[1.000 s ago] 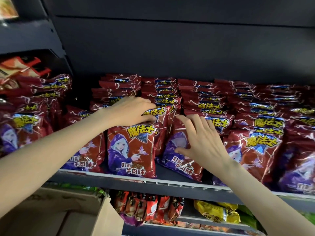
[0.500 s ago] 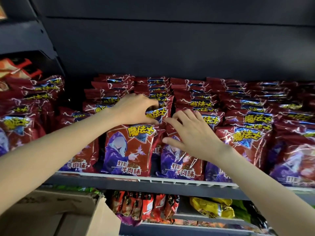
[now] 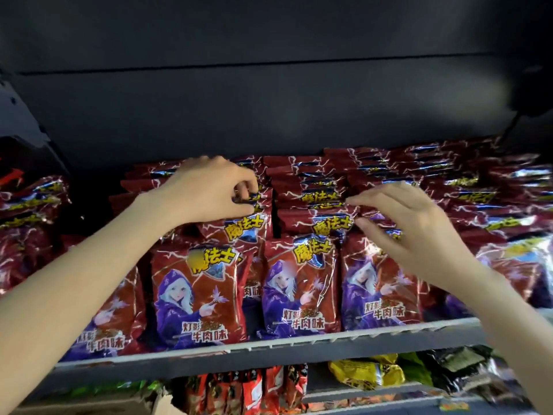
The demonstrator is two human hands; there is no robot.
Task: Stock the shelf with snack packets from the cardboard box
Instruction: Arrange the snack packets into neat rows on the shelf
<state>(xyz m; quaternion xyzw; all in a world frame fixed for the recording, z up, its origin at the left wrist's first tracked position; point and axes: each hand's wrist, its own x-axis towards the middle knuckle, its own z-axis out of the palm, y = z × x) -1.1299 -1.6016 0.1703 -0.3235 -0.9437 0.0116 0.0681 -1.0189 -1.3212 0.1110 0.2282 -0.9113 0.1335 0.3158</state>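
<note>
We pinch the top of a red snack bag (image 3: 239,202) w/ our left hand (image 3: 206,190), back in its row on the shelf (image 3: 269,350). Our right hand (image 3: 413,232) is loose & open, fingertips (image 3: 351,200) touching the next row. The bags are slippery & stand packed tight, so a hard push could tip the front bags (image 3: 299,289) off the edge. The box (image 3: 161,405) sits low, mostly out of view.

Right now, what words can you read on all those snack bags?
"魔法士": yellow letters at the top of the red snack packets.
"灯影 牛肉味": white letters near the bottom of those packets.
Packets on the lower shelf: print too small and blurred to read.
</note>
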